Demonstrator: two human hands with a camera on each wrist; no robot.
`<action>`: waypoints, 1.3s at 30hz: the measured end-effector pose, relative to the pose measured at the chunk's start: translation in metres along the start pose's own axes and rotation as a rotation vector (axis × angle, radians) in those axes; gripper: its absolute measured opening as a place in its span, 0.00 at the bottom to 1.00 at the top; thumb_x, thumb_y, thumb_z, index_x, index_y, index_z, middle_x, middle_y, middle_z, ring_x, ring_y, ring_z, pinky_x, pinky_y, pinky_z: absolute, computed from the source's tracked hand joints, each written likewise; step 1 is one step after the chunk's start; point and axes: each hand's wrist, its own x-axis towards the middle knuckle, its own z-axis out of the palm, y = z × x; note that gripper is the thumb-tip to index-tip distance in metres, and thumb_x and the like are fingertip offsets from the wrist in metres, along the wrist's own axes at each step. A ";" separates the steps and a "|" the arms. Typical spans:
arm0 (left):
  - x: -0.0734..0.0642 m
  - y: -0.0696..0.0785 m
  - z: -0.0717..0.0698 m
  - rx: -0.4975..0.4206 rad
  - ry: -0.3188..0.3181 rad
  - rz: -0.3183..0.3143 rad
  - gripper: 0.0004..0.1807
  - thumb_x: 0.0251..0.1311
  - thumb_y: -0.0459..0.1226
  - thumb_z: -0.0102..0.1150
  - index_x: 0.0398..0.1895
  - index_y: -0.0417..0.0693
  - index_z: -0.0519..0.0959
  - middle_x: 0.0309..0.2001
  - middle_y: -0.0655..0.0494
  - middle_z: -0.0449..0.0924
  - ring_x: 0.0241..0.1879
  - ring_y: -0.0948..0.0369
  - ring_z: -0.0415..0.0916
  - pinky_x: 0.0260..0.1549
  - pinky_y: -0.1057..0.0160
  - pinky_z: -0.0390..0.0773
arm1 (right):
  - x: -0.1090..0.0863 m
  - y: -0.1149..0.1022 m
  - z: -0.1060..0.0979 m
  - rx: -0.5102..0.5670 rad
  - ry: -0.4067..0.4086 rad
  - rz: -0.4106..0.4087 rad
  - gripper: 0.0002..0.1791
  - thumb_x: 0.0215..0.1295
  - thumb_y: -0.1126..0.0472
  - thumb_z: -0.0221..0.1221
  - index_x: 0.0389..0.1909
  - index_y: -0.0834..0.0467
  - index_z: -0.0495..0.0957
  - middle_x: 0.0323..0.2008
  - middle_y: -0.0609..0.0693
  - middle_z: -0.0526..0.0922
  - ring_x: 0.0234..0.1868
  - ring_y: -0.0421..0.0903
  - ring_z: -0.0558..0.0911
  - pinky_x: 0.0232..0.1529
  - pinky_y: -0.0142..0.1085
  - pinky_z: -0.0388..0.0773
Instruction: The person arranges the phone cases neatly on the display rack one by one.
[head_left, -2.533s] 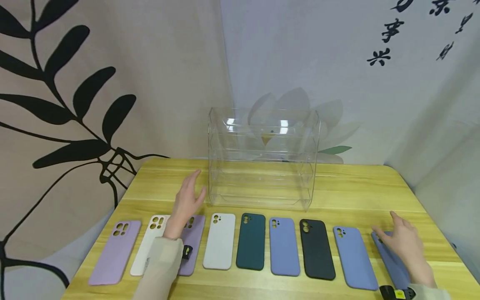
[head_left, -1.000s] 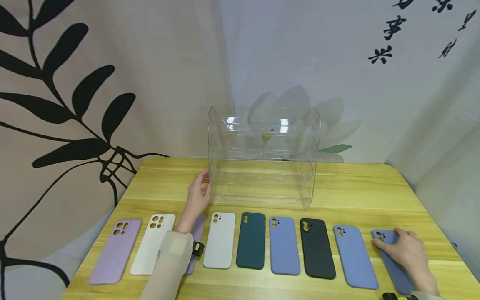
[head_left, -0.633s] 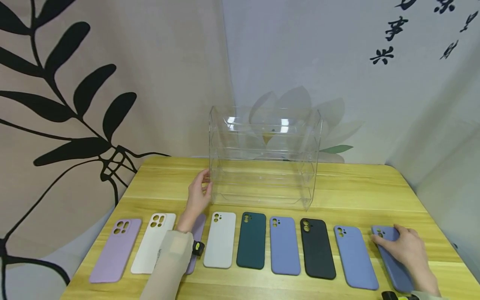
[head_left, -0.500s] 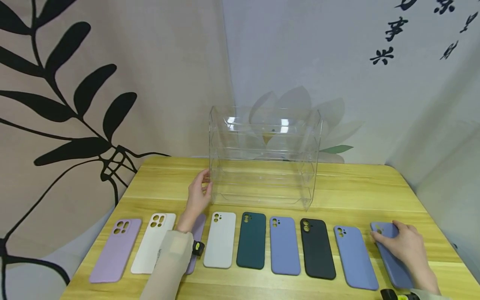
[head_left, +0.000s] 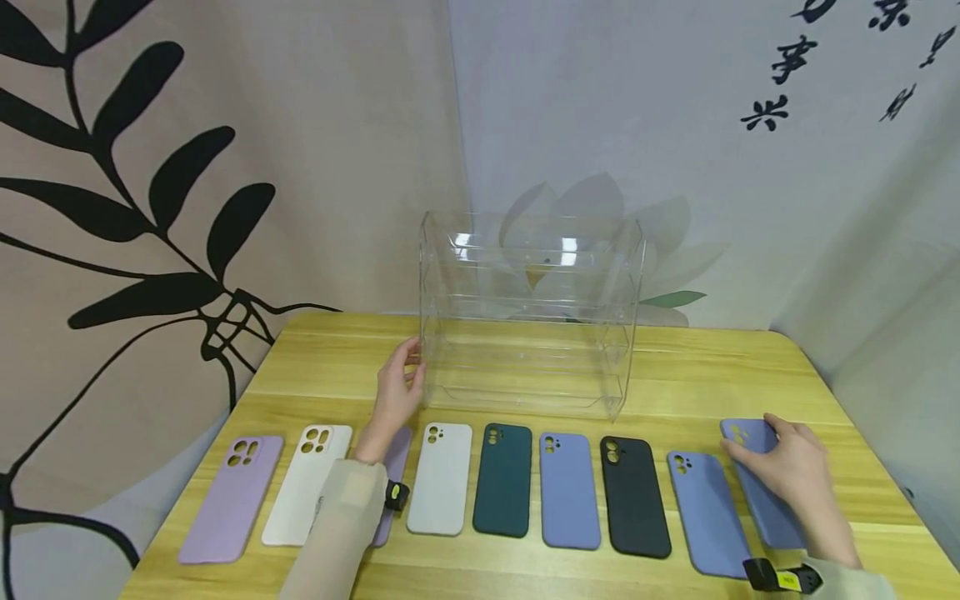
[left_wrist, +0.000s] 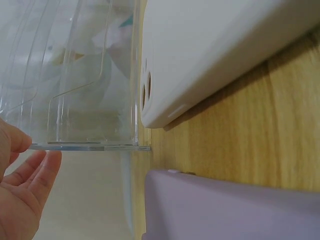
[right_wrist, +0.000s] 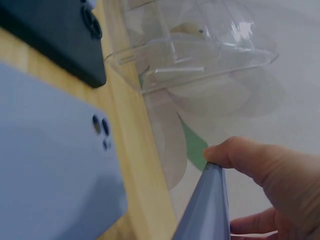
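My right hand [head_left: 791,467] grips the blue phone case [head_left: 772,510] at the row's right end by its long edges. In the right wrist view the thumb [right_wrist: 235,155] presses one edge of that case [right_wrist: 207,200], its fingers along the other side. My left hand [head_left: 397,392] pinches the left side panel of a clear stepped acrylic rack [head_left: 525,400]. The left wrist view shows the thumb [left_wrist: 17,140] on the panel's inner side and the fingers [left_wrist: 45,175] outside. A purple case [head_left: 395,458] lies partly hidden under the left sleeve.
On the wooden table [head_left: 712,375] lie, left to right, a purple case [head_left: 231,508], a white one [head_left: 300,492], another white [head_left: 440,479], a dark green [head_left: 502,482], a blue [head_left: 570,492], a black [head_left: 636,500] and a second blue [head_left: 708,517]. A printed curtain [head_left: 337,167] hangs behind.
The left hand has reached the rack and taken hold of its side. The right hand has gripped the end blue case and moved it away from the front edge and slightly left.
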 end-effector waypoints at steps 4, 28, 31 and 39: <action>0.000 0.001 0.000 -0.002 -0.002 0.003 0.22 0.56 0.18 0.51 0.56 0.28 0.67 0.46 0.34 0.75 0.42 0.43 0.76 0.34 0.53 0.84 | 0.002 -0.012 -0.002 0.024 0.022 -0.013 0.44 0.49 0.47 0.66 0.53 0.80 0.64 0.42 0.78 0.68 0.40 0.69 0.70 0.33 0.57 0.70; 0.000 -0.001 0.001 0.000 -0.005 -0.007 0.22 0.56 0.19 0.52 0.56 0.28 0.67 0.47 0.34 0.75 0.42 0.43 0.76 0.35 0.53 0.84 | 0.020 -0.087 -0.011 0.190 0.141 -0.150 0.42 0.48 0.53 0.68 0.58 0.75 0.65 0.51 0.75 0.67 0.47 0.67 0.67 0.38 0.59 0.69; -0.001 -0.001 0.000 0.002 0.000 -0.002 0.22 0.56 0.19 0.52 0.56 0.28 0.67 0.46 0.34 0.75 0.42 0.43 0.76 0.34 0.53 0.84 | 0.022 -0.099 -0.014 0.213 0.161 -0.186 0.41 0.47 0.54 0.69 0.58 0.75 0.66 0.50 0.74 0.68 0.47 0.67 0.67 0.39 0.59 0.69; -0.001 -0.002 0.001 -0.012 0.012 0.012 0.22 0.56 0.18 0.52 0.56 0.28 0.68 0.46 0.33 0.75 0.41 0.43 0.77 0.33 0.53 0.84 | 0.028 -0.128 -0.016 0.288 0.221 -0.296 0.40 0.44 0.58 0.70 0.56 0.75 0.68 0.46 0.70 0.71 0.44 0.63 0.69 0.37 0.55 0.70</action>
